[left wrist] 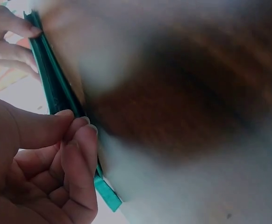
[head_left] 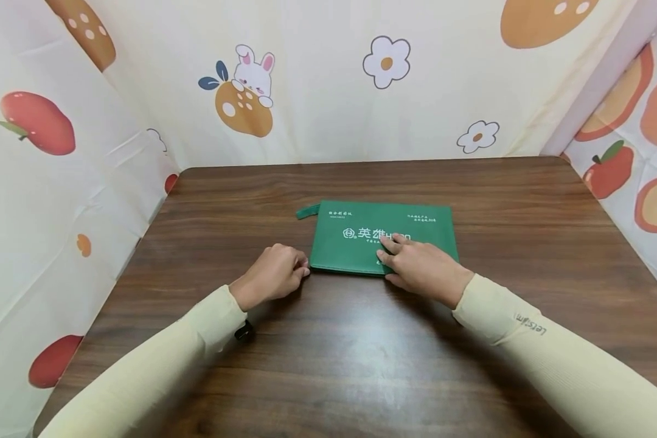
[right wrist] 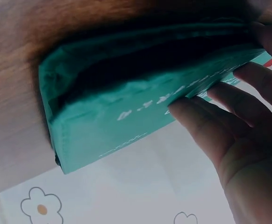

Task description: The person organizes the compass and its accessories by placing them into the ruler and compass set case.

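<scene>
A flat green zip pouch with white lettering lies on the table, its wrist strap sticking out at the back left. At the pouch's front left corner, my left hand has curled fingers, and its thumb and forefinger pinch at the zip edge. Whatever lies between those fingertips is hidden. My right hand rests on the pouch's right half, fingers spread and nearly straight, thumb at the front edge. Seen from the right wrist, the pouch's mouth gapes along that edge.
The brown wood-grain table carries the pouch near its middle. Printed curtains with fruit, flowers and a rabbit stand along the back and both sides. A small black object shows under the left sleeve.
</scene>
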Tool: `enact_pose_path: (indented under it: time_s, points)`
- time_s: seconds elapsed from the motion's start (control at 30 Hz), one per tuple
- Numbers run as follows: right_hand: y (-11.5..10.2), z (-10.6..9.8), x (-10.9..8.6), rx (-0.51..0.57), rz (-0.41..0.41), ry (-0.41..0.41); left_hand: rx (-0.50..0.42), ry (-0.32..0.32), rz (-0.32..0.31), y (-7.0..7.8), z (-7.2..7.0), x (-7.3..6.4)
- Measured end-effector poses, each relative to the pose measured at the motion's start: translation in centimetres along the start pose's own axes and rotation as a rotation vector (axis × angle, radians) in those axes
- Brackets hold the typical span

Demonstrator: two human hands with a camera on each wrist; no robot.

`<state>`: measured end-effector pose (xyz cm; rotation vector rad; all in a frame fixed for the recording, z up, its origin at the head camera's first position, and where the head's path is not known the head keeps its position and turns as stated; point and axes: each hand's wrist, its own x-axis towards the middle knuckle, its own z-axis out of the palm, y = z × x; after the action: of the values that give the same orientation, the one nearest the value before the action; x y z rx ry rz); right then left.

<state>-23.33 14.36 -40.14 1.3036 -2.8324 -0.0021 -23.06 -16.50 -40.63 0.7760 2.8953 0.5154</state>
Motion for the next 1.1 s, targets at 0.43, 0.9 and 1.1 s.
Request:
enact_pose_path:
  time_s: [0.43,0.9,1.1]
  points:
    - [0.1,-0.2,-0.2,-0.012,0.007,0.014,0.01,-0.005,0.003,-0.1,0.5,0.8]
    - [0.1,-0.2,-0.4,0.0,0.005,0.006,0.154,0.014,0.011,-1.3,-0.5,3.5]
    - [-0.2,0.2,-0.3,0.015,0.003,0.02,0.165,0.003,-0.002,-2.0,-0.8,4.8]
